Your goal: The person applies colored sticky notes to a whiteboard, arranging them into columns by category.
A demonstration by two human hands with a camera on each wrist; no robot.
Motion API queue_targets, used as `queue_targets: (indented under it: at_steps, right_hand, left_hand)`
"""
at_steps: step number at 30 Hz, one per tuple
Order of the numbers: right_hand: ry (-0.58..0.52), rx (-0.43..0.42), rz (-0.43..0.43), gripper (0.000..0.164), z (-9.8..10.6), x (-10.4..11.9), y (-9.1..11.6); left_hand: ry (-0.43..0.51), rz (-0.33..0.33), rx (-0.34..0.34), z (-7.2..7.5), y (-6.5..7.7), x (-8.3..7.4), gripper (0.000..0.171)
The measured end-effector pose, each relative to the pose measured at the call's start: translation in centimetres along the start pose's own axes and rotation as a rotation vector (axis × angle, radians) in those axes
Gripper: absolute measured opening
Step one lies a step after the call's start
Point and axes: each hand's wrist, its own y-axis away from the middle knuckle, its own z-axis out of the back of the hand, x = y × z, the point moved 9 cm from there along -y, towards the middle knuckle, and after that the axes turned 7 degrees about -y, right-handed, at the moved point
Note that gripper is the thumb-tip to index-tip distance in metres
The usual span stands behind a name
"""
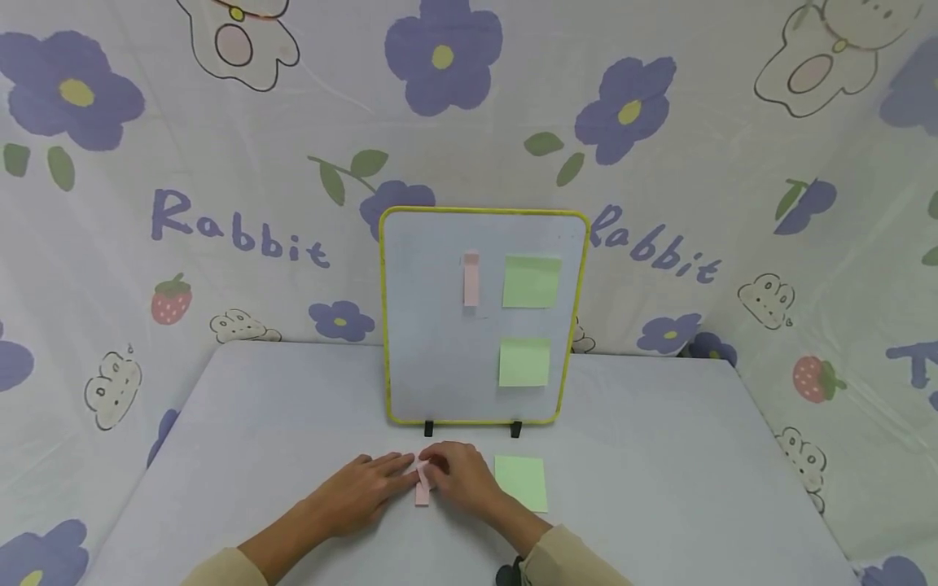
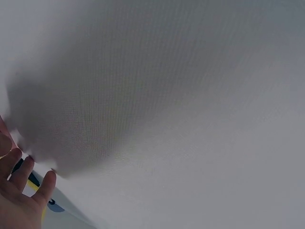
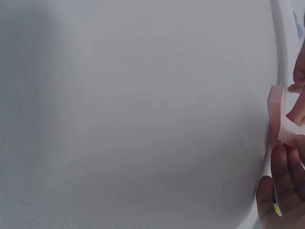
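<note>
A narrow pink sticky-note pad lies on the white table in front of the whiteboard. With thumb and fingers, my right hand pinches a pink sticky note that is bent up off the pad. Reaching in from the left, my left hand has its fingers extended, and their tips touch the pad. In the right wrist view the pad shows as a thick block beside both hands. Only part of the left hand shows in the left wrist view, its fingers spread.
A yellow-framed whiteboard stands on black feet behind the hands. It bears a pink strip, an upper green note and a lower green note. A green sticky-note pad lies right of my right hand. Printed cloth hangs behind.
</note>
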Motion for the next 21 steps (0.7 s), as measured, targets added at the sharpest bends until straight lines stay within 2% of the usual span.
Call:
queue_targets:
  at_steps: [6, 12, 16, 21]
  right_hand:
    - [-0.133, 0.014, -0.038, 0.017, 0.0, -0.2, -0.2]
    - [-0.207, -0.02, -0.018, 0.017, 0.7, -0.1, -0.3]
    - [-0.251, -0.042, -0.012, 0.018, 1.2, 0.1, -0.4]
    - [-0.268, -0.048, -0.061, 0.019, 1.7, -0.2, -0.6]
  left_hand:
    - [-0.004, -0.012, -0.017, 0.0, 0.0, -0.1, 0.046]
    - [-0.016, -0.027, -0.059, 0.3, 0.1, -0.2, 0.046]
    - [-0.025, -0.015, -0.027, 0.1, 0.0, -0.1, 0.047]
    - [-0.01, -0.008, -0.002, -0.1, -0.1, 0.0, 0.046]
